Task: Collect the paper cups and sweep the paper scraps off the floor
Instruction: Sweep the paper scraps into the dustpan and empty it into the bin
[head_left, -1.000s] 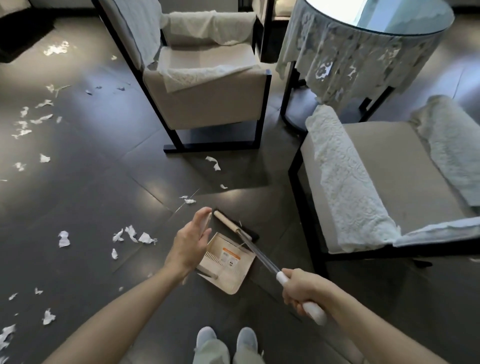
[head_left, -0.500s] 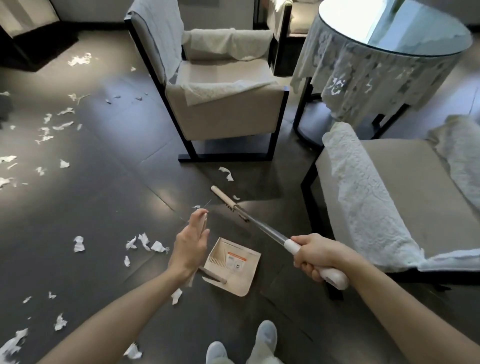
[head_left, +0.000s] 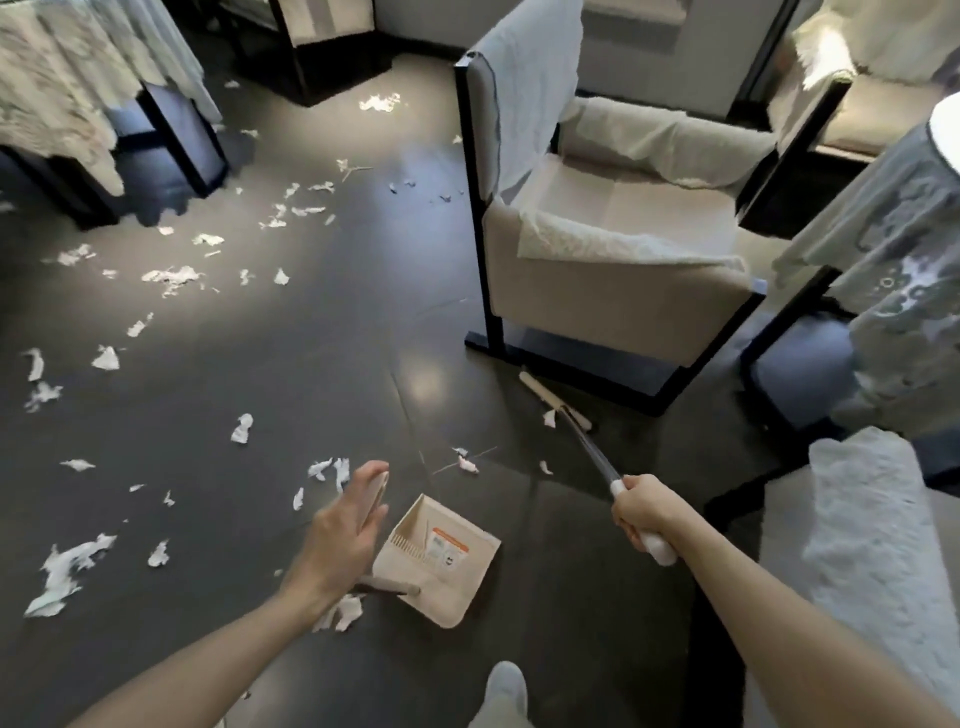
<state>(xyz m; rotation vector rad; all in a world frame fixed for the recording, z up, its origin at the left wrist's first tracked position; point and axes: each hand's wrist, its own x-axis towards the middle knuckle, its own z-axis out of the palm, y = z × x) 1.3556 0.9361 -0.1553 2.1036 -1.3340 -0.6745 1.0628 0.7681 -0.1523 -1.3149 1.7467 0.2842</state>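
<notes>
My right hand (head_left: 641, 512) is wrapped tight round the white grip of the broom (head_left: 592, 452), whose head lies beyond the dustpan (head_left: 441, 577), right against the foot of the armchair (head_left: 613, 291). My left hand (head_left: 340, 530) has only a light hold on the top of the dustpan's upright handle, the fingers barely curled.

That loose hold is my worry: if the bristles hit the pan's lip hard, I think it will skid or tip. The broom head could also snag on the armchair's black frame, and a fast pull would flick the light paper scraps (head_left: 241, 427) past the pan. One scrap sits just behind the dustpan under my left wrist (easy to miss).

The count: one broom, one dustpan, about four scraps between the dustpan and the broom head, and dozens more to its left and beyond, too many to count exactly. No paper cups are in view.
</notes>
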